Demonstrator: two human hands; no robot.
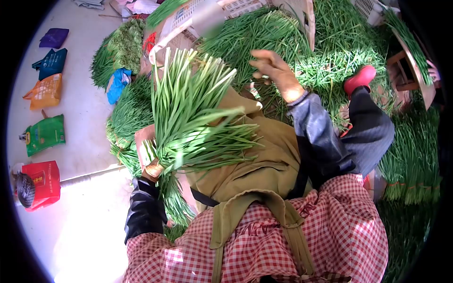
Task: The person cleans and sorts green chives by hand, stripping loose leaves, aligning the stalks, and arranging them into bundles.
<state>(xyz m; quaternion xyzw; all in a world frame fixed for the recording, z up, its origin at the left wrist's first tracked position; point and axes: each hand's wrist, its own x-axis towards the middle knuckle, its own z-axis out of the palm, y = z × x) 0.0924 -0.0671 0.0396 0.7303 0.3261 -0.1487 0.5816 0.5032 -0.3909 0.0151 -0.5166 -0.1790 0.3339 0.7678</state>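
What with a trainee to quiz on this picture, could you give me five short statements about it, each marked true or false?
1. The left hand grips a bunch of greens. True.
2. The right hand grips that bunch too. False: it is held up apart from the bunch.
3. The green bag lies between the orange bag and the red bag. True.
4. The shoe is white. False: it is red.
5. The checked garment is red and white. True.
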